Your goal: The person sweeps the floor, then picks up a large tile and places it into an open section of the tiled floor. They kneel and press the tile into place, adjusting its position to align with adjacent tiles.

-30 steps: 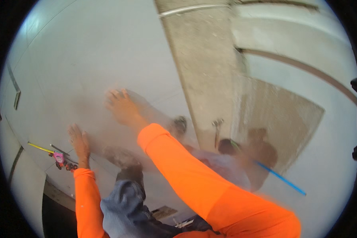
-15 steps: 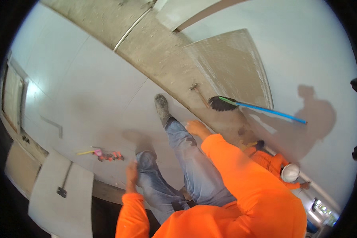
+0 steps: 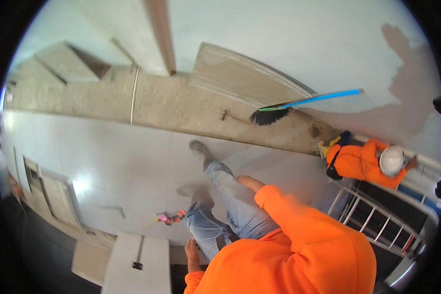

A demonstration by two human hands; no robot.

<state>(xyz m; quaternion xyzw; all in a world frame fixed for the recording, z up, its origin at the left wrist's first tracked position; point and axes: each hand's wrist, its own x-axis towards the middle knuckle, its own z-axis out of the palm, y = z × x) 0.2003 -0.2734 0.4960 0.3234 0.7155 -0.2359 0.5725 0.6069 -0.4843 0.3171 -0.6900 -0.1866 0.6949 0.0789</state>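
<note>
My left hand (image 3: 193,252) hangs beside my left leg, open with loosely bent fingers and nothing visible in it. My right hand (image 3: 250,183) rests open along my right thigh. My boots stand on large pale boards (image 3: 132,152) laid along a rough dusty strip (image 3: 166,110). A blurred pink tape measure (image 3: 167,218), its yellow blade out, lies among small orange items left of my legs. Farther left lies a metal square (image 3: 118,209). Beyond my feet are a hammer (image 3: 237,118) and a black broom (image 3: 268,116) with a blue handle.
A co-worker (image 3: 357,161) in orange and white helmet crouches at right, above a ladder (image 3: 362,215). A dusty panel (image 3: 237,73) lies at top, near a long pale rod (image 3: 134,95). Loose boards (image 3: 134,267) sit lower left, beside a dark area.
My hands have left the board surface and come back beside my legs. The view has swung round, bringing the co-worker and ladder further into sight.
</note>
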